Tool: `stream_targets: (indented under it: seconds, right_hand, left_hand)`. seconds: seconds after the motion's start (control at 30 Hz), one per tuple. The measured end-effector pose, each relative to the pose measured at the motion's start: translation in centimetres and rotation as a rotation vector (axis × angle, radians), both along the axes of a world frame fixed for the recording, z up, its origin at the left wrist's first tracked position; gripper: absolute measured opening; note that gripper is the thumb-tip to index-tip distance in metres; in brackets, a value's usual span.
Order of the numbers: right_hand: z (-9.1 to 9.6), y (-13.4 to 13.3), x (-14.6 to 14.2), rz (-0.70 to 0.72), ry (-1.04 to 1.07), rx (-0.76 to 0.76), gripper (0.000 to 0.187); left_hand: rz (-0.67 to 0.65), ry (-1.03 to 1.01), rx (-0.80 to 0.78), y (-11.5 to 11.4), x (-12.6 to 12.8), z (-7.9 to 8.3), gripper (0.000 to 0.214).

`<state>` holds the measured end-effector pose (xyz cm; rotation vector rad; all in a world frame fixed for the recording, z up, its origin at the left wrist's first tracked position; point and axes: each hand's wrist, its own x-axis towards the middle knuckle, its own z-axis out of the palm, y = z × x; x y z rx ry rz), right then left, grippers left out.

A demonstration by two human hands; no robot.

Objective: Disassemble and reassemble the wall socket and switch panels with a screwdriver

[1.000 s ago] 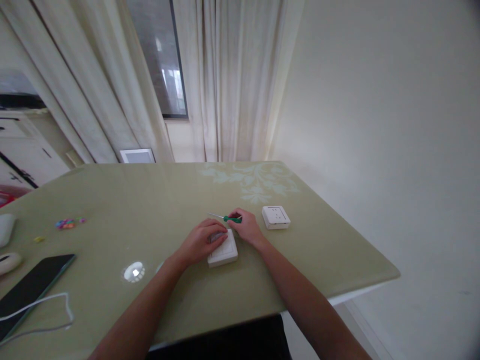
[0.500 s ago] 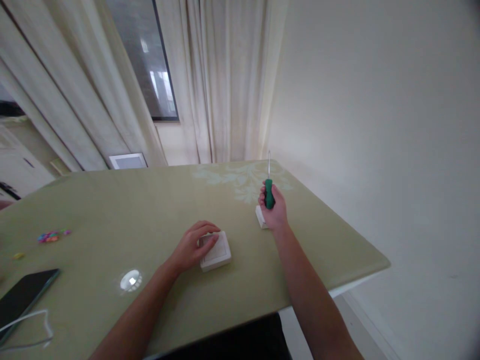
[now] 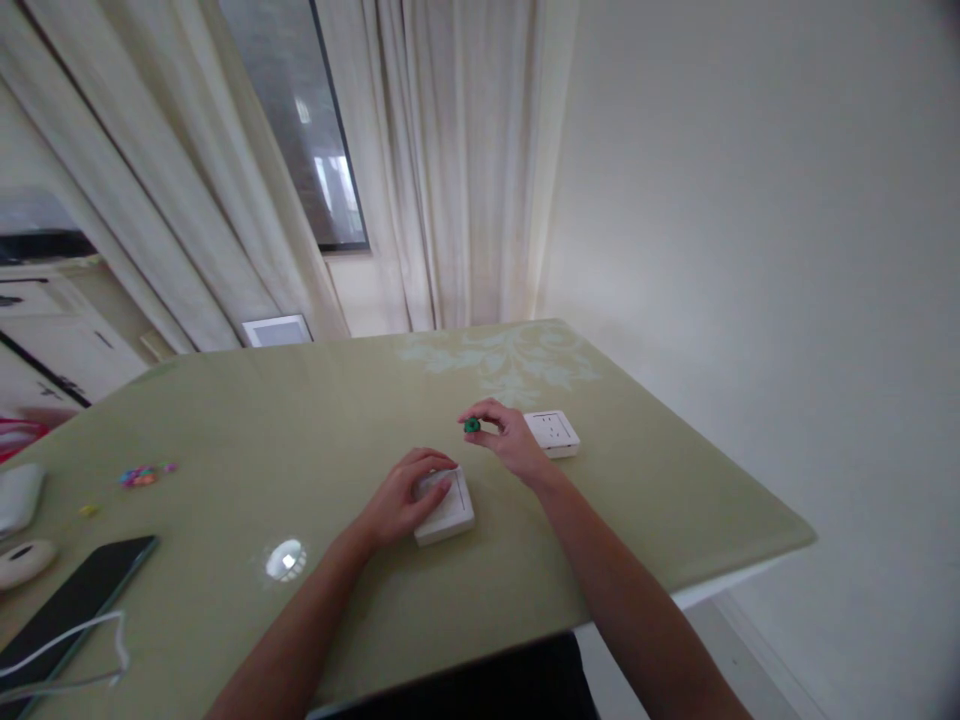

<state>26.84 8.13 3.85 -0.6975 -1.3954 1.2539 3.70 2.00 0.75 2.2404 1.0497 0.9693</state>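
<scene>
My left hand [image 3: 412, 497] grips a white square wall plate [image 3: 453, 515] that lies on the table, its thumb on the face and its fingers along the far side. The hand covers much of the plate's face. Just beyond it, my right hand [image 3: 504, 437] pinches a green-handled screwdriver [image 3: 472, 425] between thumb and fingers. The handle's round end faces me, so the shaft is hidden. To the right of that hand lies a white wall socket [image 3: 553, 432] with slots in its face, partly covered by the hand.
The green-covered table [image 3: 322, 400] meets a wall on the right. At left lie a black phone [image 3: 90, 590], a white cable [image 3: 122, 640], small colourful pieces [image 3: 140, 476], a yellow bit [image 3: 89, 510] and a white rounded object [image 3: 26, 563]. A framed panel [image 3: 277, 330] stands by the curtain.
My right hand has moved left toward the wall plate. The screwdriver has swung from upright to handle-end toward me, and the socket beside the hand shows more. The left hand keeps its hold.
</scene>
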Motion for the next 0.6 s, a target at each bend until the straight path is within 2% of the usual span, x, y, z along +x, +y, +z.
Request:
stream_targets:
  seconds: [0.1,0.27,0.37,0.6]
  right_hand:
    - [-1.0,0.4,-0.3,-0.02,0.117,-0.09,0.024]
    - [-1.9,0.8,-0.8,-0.023,0.315,-0.258,0.038]
    - [-2.1,0.8,-1.1,-0.003,0.366,-0.331,0.034]
    - [-2.4,0.3,-1.5,-0.037,0.41,-0.388,0.041]
  left_hand:
    - [-0.015,0.012,-0.024,0.1,-0.1,0.0,0.032]
    - [-0.033,0.024,-0.06,0.1,-0.1,0.1,0.034]
    - [-0.036,0.022,-0.072,0.1,0.0,0.0,0.035]
    - [-0.045,0.02,-0.077,0.2,0.0,-0.3,0.036]
